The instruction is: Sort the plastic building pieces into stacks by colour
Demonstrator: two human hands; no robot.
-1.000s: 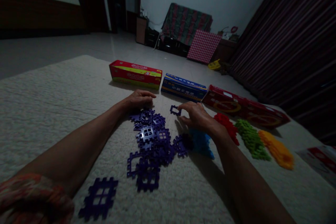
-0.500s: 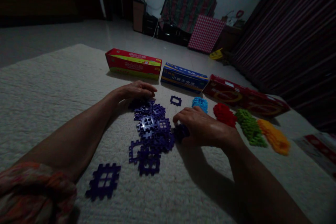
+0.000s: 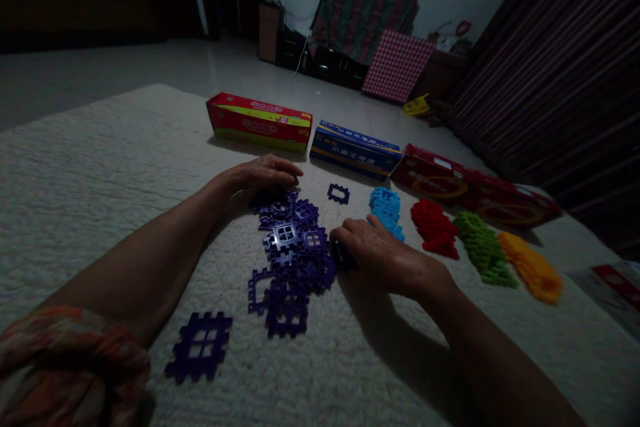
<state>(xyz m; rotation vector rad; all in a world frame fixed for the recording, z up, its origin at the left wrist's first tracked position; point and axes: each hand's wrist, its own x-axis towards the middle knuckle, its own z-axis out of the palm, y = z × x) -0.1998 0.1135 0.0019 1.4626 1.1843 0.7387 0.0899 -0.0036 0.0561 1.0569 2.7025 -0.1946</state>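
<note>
Several purple interlocking plastic tiles [image 3: 284,235], square with window-like cutouts and notched edges, lie in a heap on the pale quilted cloth. At the heap's far left end, my left hand [image 3: 267,173] is curled over dark purple tiles, its fingers bent and pointing right. My right hand [image 3: 373,247] closes round purple tiles at the heap's right edge; its palm hides most of them. One single purple tile [image 3: 203,345] lies apart at the near left. A purple frame tile [image 3: 339,193] rests alone beyond the heap.
Rows of blue tiles [image 3: 386,210], red tiles [image 3: 433,227], green tiles [image 3: 484,247] and orange tiles [image 3: 530,265] lie to the right. Behind stand a red-and-yellow box [image 3: 260,123], a blue box [image 3: 355,150] and a dark red box [image 3: 470,187]. A dark striped curtain [image 3: 565,100] hangs at right.
My right hand has drawn slightly nearer and its fingers have closed in against the heap's edge, uncovering more blue and red tiles. My left hand stays put. The view has shifted a little.
</note>
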